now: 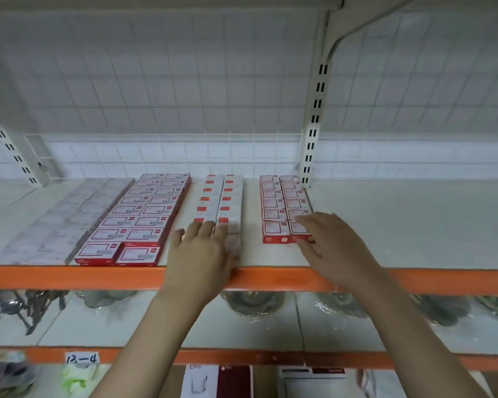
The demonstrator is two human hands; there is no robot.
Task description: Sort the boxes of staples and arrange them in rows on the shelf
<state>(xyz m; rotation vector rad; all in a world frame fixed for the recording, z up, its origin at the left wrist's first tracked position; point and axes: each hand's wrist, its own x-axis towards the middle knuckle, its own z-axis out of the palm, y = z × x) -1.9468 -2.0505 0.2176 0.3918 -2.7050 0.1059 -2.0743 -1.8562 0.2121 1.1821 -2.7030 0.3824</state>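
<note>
Staple boxes: small red-and-white cardboard boxes [282, 208] in double rows on the white shelf [400, 225] with orange front rail.
Left hand [202, 251]: palm down, fingers spread, resting open on the white-topped row [222, 199].
Right hand [332, 242]: open, fingertips touching the rightmost row's front boxes.

Glossy cardboard staple boxes [140, 222] on matt painted metal shelf [400, 225].
</note>
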